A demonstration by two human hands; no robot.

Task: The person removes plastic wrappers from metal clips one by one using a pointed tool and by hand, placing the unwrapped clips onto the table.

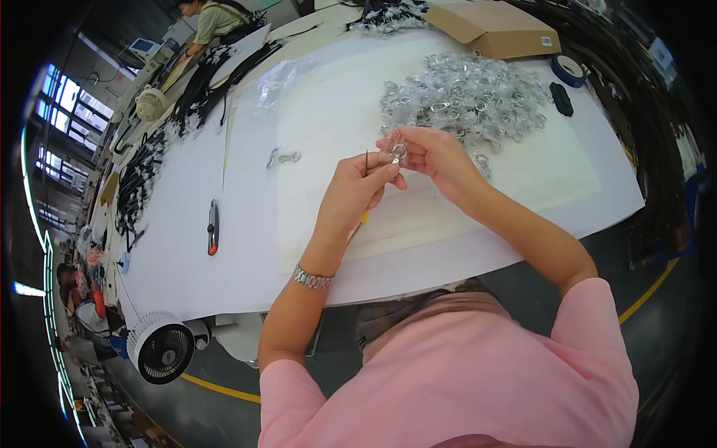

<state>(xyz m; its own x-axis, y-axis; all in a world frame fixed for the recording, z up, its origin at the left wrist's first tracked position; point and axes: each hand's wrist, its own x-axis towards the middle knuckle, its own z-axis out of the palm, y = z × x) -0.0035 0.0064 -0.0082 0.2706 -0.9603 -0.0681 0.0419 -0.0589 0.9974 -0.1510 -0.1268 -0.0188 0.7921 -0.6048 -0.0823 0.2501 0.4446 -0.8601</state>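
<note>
A small silvery metal ring piece [399, 155] is gleaming inside crinkled clear plastic [390, 140], its round loop showing uppermost and its narrower end pointing toward 6 o'clock; it is hovering over the desk [258, 209]. The left hand [352, 187] and right hand [441, 158] are meeting around it, both pinching it between their fingertips. The left forearm is slanting in from 7 o'clock, a metal watch [312, 279] circling its wrist, while a thin dark object [367, 160], too small to identify, is jutting up beside its fingers. The right forearm is angling in from 4 o'clock, elbow bending, fingers curling. A pile of wrapped metal pieces [474, 97] is lying at 2 o'clock from the hands.
</note>
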